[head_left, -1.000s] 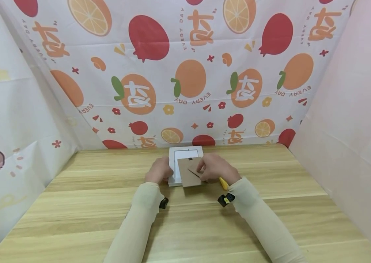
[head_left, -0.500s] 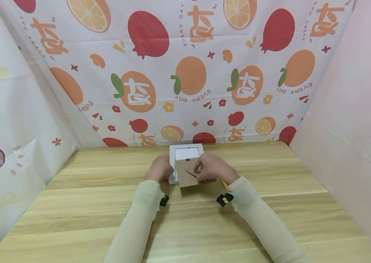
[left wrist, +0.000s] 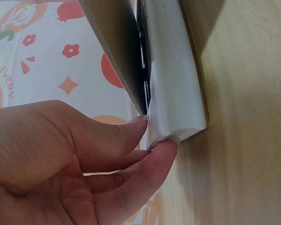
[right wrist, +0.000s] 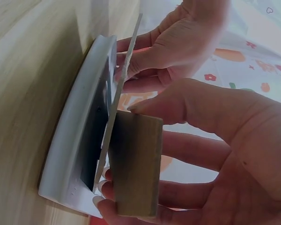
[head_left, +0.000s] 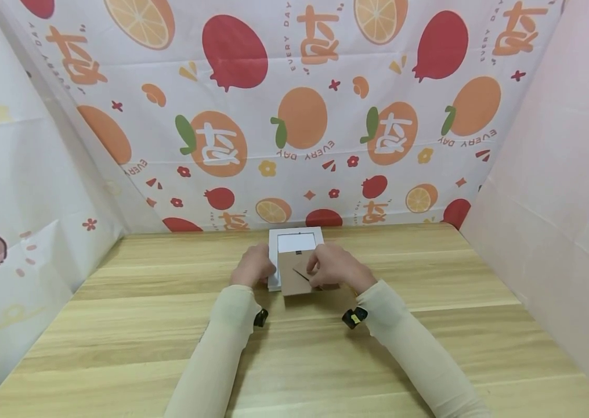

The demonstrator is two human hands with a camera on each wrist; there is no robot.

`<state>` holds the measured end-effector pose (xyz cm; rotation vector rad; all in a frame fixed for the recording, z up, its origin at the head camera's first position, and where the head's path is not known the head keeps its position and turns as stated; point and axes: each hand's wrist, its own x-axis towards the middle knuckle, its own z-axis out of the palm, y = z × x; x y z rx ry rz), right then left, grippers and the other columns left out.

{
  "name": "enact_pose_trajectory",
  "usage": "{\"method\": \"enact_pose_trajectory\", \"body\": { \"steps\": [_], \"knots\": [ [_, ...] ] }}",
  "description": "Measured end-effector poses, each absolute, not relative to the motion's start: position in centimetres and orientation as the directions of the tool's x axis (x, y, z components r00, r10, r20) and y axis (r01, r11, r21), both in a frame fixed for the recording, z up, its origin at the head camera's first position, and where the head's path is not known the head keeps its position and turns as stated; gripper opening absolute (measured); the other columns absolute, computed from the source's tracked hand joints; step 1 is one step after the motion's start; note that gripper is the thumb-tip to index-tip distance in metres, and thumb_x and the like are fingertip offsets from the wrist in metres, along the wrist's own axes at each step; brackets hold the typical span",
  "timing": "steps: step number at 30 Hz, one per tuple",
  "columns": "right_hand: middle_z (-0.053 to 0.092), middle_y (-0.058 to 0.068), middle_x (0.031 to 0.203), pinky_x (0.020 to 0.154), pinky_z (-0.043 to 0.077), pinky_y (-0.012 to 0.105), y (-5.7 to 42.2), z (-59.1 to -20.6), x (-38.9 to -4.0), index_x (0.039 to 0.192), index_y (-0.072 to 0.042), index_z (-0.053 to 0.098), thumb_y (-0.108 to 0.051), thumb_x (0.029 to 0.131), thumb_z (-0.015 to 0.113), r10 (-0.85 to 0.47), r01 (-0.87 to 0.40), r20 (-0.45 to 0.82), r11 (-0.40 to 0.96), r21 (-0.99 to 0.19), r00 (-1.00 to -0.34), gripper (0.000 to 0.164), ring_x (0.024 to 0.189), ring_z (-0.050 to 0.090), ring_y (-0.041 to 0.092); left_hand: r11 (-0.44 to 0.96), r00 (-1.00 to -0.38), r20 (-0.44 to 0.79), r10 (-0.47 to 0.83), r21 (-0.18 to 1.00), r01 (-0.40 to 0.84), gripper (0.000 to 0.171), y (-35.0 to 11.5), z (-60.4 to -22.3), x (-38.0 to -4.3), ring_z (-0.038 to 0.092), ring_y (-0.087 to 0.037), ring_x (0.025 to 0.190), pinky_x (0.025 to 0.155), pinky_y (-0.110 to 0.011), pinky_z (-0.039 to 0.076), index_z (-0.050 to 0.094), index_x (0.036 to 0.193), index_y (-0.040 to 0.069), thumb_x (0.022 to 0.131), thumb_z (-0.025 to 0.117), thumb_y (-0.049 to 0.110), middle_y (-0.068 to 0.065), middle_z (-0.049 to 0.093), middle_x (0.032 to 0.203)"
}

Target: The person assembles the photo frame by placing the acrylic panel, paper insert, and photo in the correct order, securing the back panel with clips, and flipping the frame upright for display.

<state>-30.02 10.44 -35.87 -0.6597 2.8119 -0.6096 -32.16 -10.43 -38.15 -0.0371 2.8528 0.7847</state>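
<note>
A white picture frame [head_left: 273, 247] lies on the table with its back up. My left hand [head_left: 253, 266] grips its left edge; in the left wrist view, the thumb is near the gap under the board and a fingertip presses the frame's outer side. My right hand [head_left: 340, 268] holds the brown backing board [head_left: 290, 281] by its fold-out stand [right wrist: 138, 164], thumb on one edge and fingers on the other. Tilted, the board covers the frame's lower part and overhangs its near edge. White backing shows in the uncovered upper part of the opening.
The wood-grain table [head_left: 294, 360] extends to both sides and toward the person. Printed fabric [head_left: 302, 186] hangs right behind the frame, with more fabric at left and right. A small yellow bit [head_left: 356, 292] shows by the right wrist, mostly hidden.
My right hand has moved the backing board slightly left, farther over the frame. The yellow thing by the right wrist has become mostly covered. The left hand keeps its grip.
</note>
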Motion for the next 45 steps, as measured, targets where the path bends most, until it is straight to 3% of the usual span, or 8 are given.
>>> {"method": "enact_pose_trajectory", "body": {
  "steps": [11,20,33,45],
  "knots": [
    [0.074,0.004,0.104,0.068,0.049,0.028,9.9,-35.9,-30.1,0.104,-0.01,0.081,-0.016,0.083,0.083,-0.431,-0.356,-0.079,0.822,-0.445,-0.899,0.022,0.085,0.06,0.019,0.854,-0.984,-0.177,0.021,0.514,-0.075,0.022,-10.5,-38.2,-31.9,0.063,-0.022,0.066,0.054,-0.028,0.049,0.059,0.112,-0.001,0.09,0.061,0.0,-0.018,0.065,0.103],
    [0.074,0.003,0.103,0.066,0.048,0.028,9.5,-35.9,-30.3,0.101,-0.012,0.082,-0.017,0.082,0.084,-0.413,-0.358,-0.044,0.834,-0.42,-0.91,0.019,0.084,0.059,0.018,0.865,-0.986,-0.164,0.018,0.497,-0.066,0.017,-10.5,-38.2,-31.7,0.063,-0.026,0.076,0.056,-0.03,0.049,0.061,0.106,-0.001,0.089,0.061,-0.001,-0.018,0.065,0.101],
    [0.074,0.004,0.098,0.062,0.048,0.026,9.1,-36.0,-31.0,0.1,-0.011,0.081,-0.015,0.083,0.084,-0.403,-0.351,-0.042,0.839,-0.415,-0.914,0.018,0.076,0.061,0.016,0.861,-0.989,-0.149,0.021,0.505,-0.057,0.02,-10.4,-38.3,-31.7,0.063,-0.028,0.079,0.054,-0.028,0.05,0.064,0.109,-0.003,0.088,0.062,-0.003,-0.019,0.066,0.102],
    [0.076,0.004,0.101,0.068,0.054,0.03,8.8,-35.9,-32.0,0.101,-0.01,0.081,-0.016,0.083,0.084,-0.385,-0.33,-0.047,0.842,-0.426,-0.922,0.019,0.079,0.063,0.018,0.859,-0.989,-0.145,0.013,0.508,-0.064,0.022,-10.3,-38.4,-31.8,0.063,-0.027,0.08,0.056,-0.028,0.052,0.065,0.112,-0.003,0.09,0.063,-0.003,-0.018,0.067,0.103]
  ]
}}
